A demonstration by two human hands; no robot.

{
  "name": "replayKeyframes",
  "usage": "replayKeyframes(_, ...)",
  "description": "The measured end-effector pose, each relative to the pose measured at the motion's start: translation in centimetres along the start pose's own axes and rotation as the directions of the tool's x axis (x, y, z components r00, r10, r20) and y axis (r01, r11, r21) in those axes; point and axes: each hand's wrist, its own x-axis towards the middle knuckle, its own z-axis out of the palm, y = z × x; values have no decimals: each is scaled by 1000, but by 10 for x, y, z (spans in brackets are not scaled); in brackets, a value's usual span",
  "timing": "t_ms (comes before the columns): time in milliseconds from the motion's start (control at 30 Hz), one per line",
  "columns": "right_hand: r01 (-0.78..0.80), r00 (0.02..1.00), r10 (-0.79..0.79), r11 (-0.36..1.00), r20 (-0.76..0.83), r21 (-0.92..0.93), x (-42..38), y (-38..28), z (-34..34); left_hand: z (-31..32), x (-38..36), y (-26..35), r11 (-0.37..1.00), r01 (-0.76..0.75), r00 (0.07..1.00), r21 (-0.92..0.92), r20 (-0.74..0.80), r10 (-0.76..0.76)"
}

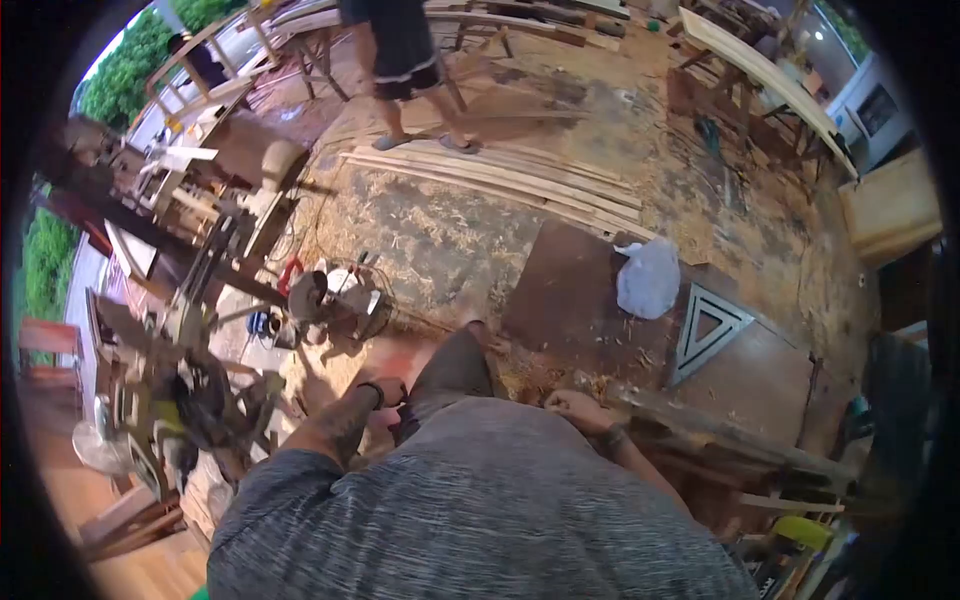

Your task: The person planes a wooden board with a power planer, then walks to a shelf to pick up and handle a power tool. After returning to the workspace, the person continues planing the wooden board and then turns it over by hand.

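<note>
Beside the wearer's bent leg, the left hand hung low with its fingers curled inward, a dark band around the wrist; whether those fingers gripped anything could not be told. Across the leg, the right hand was bent near scattered wood shavings, its fingers partly hidden, so their grip could not be told either. Ahead and to the right of that hand spread a brown panel, with a white plastic bag near its far edge and a triangular square nearer, well apart from both hands. Power equipment stood ahead of the left hand. Farther off, long planks lay side by side on the shaving-strewn floor, and another person in sandals stood at their far side.
</note>
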Motion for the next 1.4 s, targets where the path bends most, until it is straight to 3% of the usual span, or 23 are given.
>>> replayKeyframes(133,25,998,-3,935,-65,352,89,8,-16,-5,112,-72,986,-166,957,-16,241,165)
replayKeyframes(167,-34,993,75,916,-87,400,109,-7,-25,-13,146,-89,980,-197,939,-30,282,197)
replayKeyframes(233,-136,967,223,855,-119,501,158,-64,-50,-65,185,-105,932,-270,954,244,197,225)
replayKeyframes(267,-55,981,138,871,-135,489,199,-73,-55,-92,203,-124,883,-293,955,367,163,249)
replayKeyframes(333,76,990,-11,882,-141,466,272,-85,-53,-160,254,-182,902,-356,931,243,6,366)
replayKeyframes(433,76,994,-94,964,59,254,362,-166,-56,-195,273,-233,895,-443,880,-47,-212,425)
replayKeyframes(533,8,985,-57,960,166,281,434,-123,-17,-281,247,-264,806,-448,823,387,-173,541)
replayKeyframes(600,-74,978,59,995,199,67,462,-125,-34,-277,273,-309,914,-362,931,-185,-123,344)
replayKeyframes(667,-175,964,211,960,158,-218,470,-133,-65,-308,271,-330,894,-448,894,-16,-34,447)
replayKeyframes(733,-295,936,351,797,6,-528,463,-168,-122,-369,283,-329,846,-436,858,306,425,288)
replayKeyframes(767,-285,940,341,817,20,-501,462,-168,-145,-344,331,-380,895,-423,834,144,448,322)
replayKeyframes(867,-387,922,366,868,-123,-310,461,-132,-187,-457,356,-324,920,-252,889,299,448,97)
replayKeyframes(900,-430,899,392,874,-195,-226,462,-115,-198,-491,375,-311,810,-490,839,323,427,337)
replayKeyframes(967,-454,889,406,845,-214,-281,462,-92,-230,-531,437,-294,637,-656,748,406,234,621)
replayKeyframes(1000,-465,884,410,827,-224,-317,465,-81,-253,-565,454,-258,748,-585,808,314,141,573)
replayKeyframes(1100,-486,862,470,873,-190,-42,465,-84,-340,-664,505,-149,934,-344,935,100,125,331)
replayKeyframes(1133,-518,836,500,855,-226,-28,469,-73,-368,-717,478,-85,969,-222,969,112,132,207)
replayKeyframes(1200,-569,787,547,822,-284,6,478,-57,-433,-755,520,-38,890,-381,924,249,104,367)
replayKeyframes(1267,-510,856,472,839,-210,-192,489,-35,-501,-759,608,-38,734,-523,847,434,164,506)
replayKeyframes(1300,-476,879,447,834,-165,-280,492,-25,-526,-786,616,-24,688,-614,783,386,191,592)
replayKeyframes(1333,-495,853,513,737,-95,-460,494,-44,-565,-810,621,0,631,-704,705,326,211,677)
replayKeyframes(1367,-464,881,454,778,-132,-424,507,-28,-587,-837,628,33,560,-788,612,258,222,759)
replayKeyframes(1400,-436,900,396,810,-182,-391,530,7,-612,-900,573,99,780,-603,794,165,219,567)
